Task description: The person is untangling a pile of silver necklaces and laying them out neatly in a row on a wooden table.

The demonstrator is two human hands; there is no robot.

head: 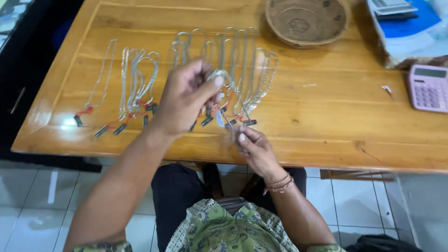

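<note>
pinched between thumb and fingers of the left hand (186, 95): a looped silver chain necklace (223, 78), raised just above the wooden table (326, 116) near the middle of its front edge. hanging from the loop toward the right hand (252, 149): a thin strand with a small clear tag (219, 117). fingers of the right hand drawn together on the strand's lower end, right at the front edge; blurred there, so impossible to tell exactly what is gripped. looks fine-linked and bright, doubled over on itself, with a bit of red cord near the end.

spread flat on the table behind and beside the hands: rows of similar silver chain necklaces, one group (135, 79) toward the front left corner, another (242, 60) in the middle running toward the far edge. each ends toward the front edge in red cord and a small dark tag (120, 129).

at the far edge, right of centre: a round woven brown basket (307, 21), nothing visible inside. near the right edge: a pink pocket calculator (428, 87). at the far right corner: a white and blue packet (406, 23), partly out of view.
</note>
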